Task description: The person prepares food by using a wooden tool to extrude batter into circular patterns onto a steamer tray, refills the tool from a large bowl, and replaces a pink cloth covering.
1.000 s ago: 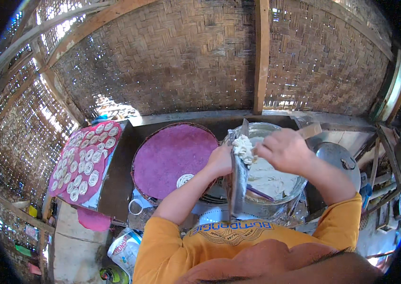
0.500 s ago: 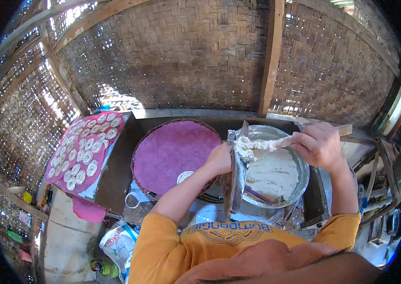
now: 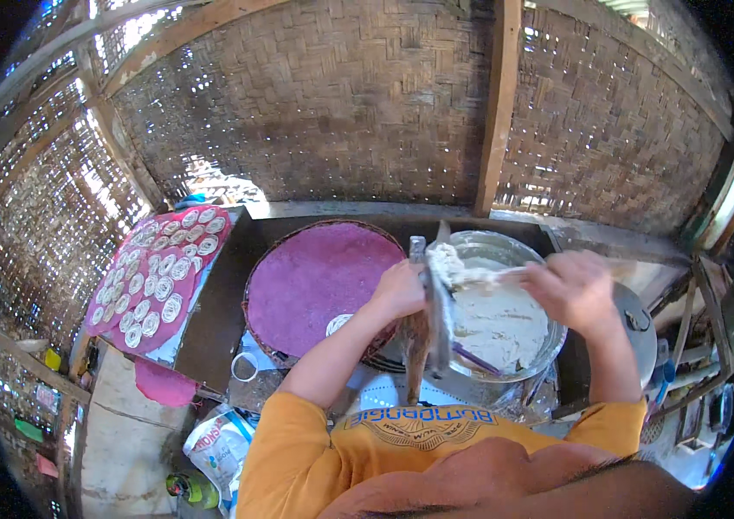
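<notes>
My left hand [image 3: 400,290] is closed around a wooden press-like tool [image 3: 419,342] with a grey plate, tilted over the left rim of a metal basin. Pale sticky dough [image 3: 498,324] lies in this basin [image 3: 557,342]. My right hand [image 3: 570,285], blurred by motion, grips a wooden stick coated in dough. A lump of dough [image 3: 447,261] at the stick's left end meets the tool's plate. Left of the tool, a round tray [image 3: 250,324] lined with a purple sheet [image 3: 324,281] carries one white coiled dough round [image 3: 339,323], partly behind my left forearm.
At far left, a pink sheet [image 3: 107,322] bears several white coiled rounds. A dark purple stick [image 3: 475,359] leans inside the basin. A clear ring-shaped thing [image 3: 244,367] and a printed white sack [image 3: 215,445] are nearer me. Woven walls [image 3: 315,104] stand behind.
My right hand has moved left and slightly down, bringing the stick and its dough toward the tool. The tool has tipped a little in my left hand.
</notes>
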Demonstrator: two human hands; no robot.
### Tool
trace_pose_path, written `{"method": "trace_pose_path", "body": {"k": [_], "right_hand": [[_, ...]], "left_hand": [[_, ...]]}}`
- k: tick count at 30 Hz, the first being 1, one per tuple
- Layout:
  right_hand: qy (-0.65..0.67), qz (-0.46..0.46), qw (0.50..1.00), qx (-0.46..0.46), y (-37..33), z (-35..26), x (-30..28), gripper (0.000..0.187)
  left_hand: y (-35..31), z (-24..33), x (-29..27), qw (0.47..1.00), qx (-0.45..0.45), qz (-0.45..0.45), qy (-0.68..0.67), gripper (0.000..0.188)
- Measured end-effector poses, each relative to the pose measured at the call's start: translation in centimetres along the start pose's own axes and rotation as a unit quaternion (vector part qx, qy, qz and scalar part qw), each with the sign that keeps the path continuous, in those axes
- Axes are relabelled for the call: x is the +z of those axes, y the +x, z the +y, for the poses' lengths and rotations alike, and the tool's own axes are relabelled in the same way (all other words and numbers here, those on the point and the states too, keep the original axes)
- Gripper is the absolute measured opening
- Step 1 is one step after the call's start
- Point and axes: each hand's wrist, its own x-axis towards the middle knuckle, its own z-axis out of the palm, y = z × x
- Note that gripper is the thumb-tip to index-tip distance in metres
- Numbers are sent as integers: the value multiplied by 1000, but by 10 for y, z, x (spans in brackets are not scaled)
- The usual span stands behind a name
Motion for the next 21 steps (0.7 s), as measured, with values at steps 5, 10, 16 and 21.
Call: {"method": "trace_pose_path", "body": {"k": [5,10,16,21], "right_hand": [[256,77,884,383,-62,-2,46,12],[572,23,605,553,-63,-54,92,11],[523,0,681,513,-67,-60,84,15],[390,-5,758,522,-103,-34,74,20]], "left_hand": [[17,-48,39,977,63,111,-169,30],[20,-14,54,968,43,61,-238,35],[6,-1,30,981,75,147,-99,29],[8,-6,15,962,28,177,-207,30]]}}
